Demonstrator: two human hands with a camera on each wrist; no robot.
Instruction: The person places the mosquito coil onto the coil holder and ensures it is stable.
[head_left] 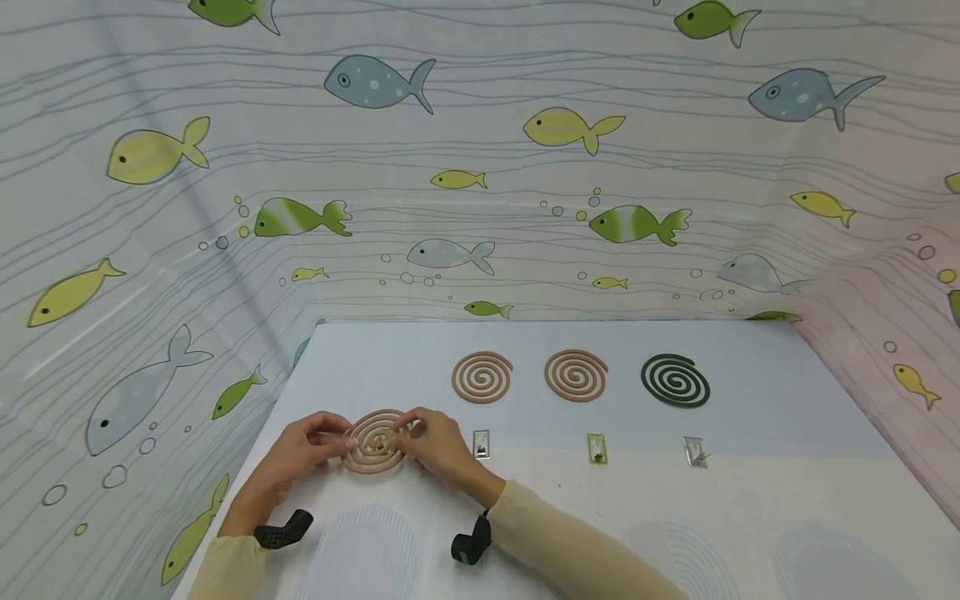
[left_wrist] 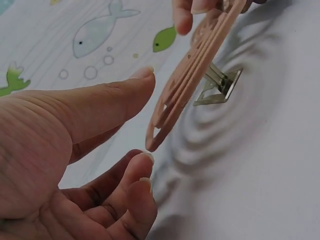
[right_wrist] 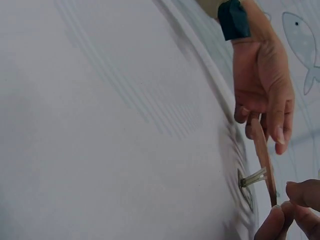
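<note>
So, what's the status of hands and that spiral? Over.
Left hand, right hand at opposite sides of spiral coil. Coil raised on metal stand. Nothing visibly blocking.

Broad room front right, tight quarters around the raised coil.
A hand could pass freely over the front right of the white table [head_left: 810,500], or more narrowly between the back coils [head_left: 576,376] and the row of stands [head_left: 597,448]. The right hand [head_left: 435,446] and sleeve [head_left: 577,533] block the raised coil [left_wrist: 192,70] from the right, the left hand [head_left: 300,454] from the left; a metal stand [left_wrist: 216,77] obstructs the gap beneath.
</note>
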